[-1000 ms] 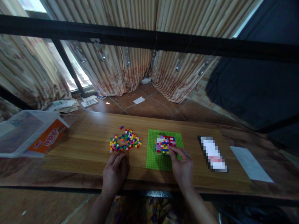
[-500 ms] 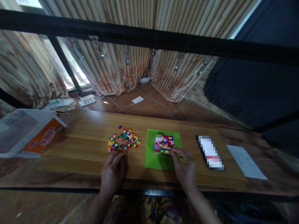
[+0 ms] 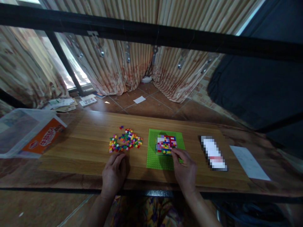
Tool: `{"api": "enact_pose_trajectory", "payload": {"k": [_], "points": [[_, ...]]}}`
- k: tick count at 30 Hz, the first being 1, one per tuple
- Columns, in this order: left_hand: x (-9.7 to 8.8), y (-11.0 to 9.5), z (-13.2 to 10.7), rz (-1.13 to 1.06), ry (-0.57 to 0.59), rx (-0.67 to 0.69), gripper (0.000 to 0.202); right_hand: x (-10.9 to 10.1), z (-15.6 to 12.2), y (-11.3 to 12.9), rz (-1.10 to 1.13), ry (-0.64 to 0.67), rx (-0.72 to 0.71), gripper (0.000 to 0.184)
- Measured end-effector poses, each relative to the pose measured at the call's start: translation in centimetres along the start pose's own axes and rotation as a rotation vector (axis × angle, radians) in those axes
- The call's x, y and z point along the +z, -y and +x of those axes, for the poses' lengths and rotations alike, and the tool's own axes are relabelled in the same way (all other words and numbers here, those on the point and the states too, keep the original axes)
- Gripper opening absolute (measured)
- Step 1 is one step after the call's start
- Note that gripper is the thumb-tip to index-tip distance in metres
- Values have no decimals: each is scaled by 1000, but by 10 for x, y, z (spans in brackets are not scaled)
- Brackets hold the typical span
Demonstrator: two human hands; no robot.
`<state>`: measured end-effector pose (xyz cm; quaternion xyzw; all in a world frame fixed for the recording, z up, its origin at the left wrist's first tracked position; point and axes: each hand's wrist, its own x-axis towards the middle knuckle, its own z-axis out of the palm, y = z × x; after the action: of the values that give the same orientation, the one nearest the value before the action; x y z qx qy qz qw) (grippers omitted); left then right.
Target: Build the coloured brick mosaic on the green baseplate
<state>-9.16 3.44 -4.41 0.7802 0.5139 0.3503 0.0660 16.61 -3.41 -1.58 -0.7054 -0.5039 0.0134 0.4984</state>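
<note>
A green studded baseplate (image 3: 156, 159) lies on the wooden table (image 3: 82, 148). A block of small multicoloured bricks (image 3: 166, 143) is built on it. My right hand (image 3: 184, 168) rests at the block's near right corner, fingers curled and tips touching its edge; whether it pinches a brick is hidden. A loose heap of small coloured bricks (image 3: 125, 142) lies left of the plate. My left hand (image 3: 114, 173) lies on the table just in front of that heap, fingers loosely bent, nothing seen in it.
A clear plastic bag with an orange label (image 3: 28, 134) sits at the table's left end. A blurred black-and-white flat object (image 3: 213, 153) and a white sheet (image 3: 249, 162) lie to the right. A black bar (image 3: 151, 34) crosses overhead. Curtains hang behind.
Both hands stay in nearly the same places. The view has shifted slightly. My right fingertips remain at the block's near right corner.
</note>
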Motion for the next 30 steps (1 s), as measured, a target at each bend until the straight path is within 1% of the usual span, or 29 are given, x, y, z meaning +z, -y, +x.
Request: {"api": "enact_pose_trajectory", "payload": {"k": [12,16,20,25,30], "points": [[0,1,-1,20,-11,4,20,-1,1,-1,-83,33,-31,22],[0,0,-1,3,-1,-15,20,-1,4,0,-107,43,-75,21],[0,0,0,-15,-4,-17,21,-2,6,0,-164,19,-131,17],[-1,-1,0,-18,1,-15,21,-2,4,-4,-191,0,-95,16],[-1,-1,0,-5,-2,-7,21,-1,2,-3,-166,3,-59,19]]}}
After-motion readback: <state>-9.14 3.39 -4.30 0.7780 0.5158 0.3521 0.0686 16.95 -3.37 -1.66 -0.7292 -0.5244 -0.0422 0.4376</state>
